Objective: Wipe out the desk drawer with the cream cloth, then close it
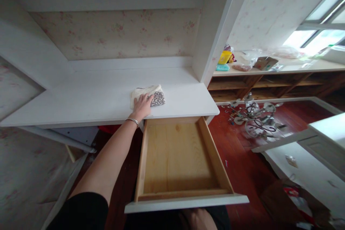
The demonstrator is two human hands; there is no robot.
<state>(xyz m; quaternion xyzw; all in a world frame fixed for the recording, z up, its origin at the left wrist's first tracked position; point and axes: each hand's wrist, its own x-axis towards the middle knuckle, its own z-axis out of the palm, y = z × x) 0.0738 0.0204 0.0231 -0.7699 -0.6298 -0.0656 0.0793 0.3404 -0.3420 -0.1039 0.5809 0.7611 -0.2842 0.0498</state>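
My left hand (pixel 142 105) presses on a folded cloth (pixel 158 99), its fingers bent over the fabric. Cream on one part and brown-patterned on another, the cloth lies near the front edge of a white desktop (pixel 102 86). Directly below it, a wooden drawer (pixel 180 154) is pulled out and holds nothing. My right hand (pixel 201 219) is low in the picture, just under the drawer's white front panel (pixel 185 203). That panel hides its fingers, so their grip does not show.
White side panels (pixel 212 25) flank the desk. On the right, a low shelf unit (pixel 285 65) carries bags and a small box (pixel 265 63). A chandelier (pixel 256 118) lies on the red floor. White furniture (pixel 323 143) and a paper bag (pixel 280 201) stand at lower right.
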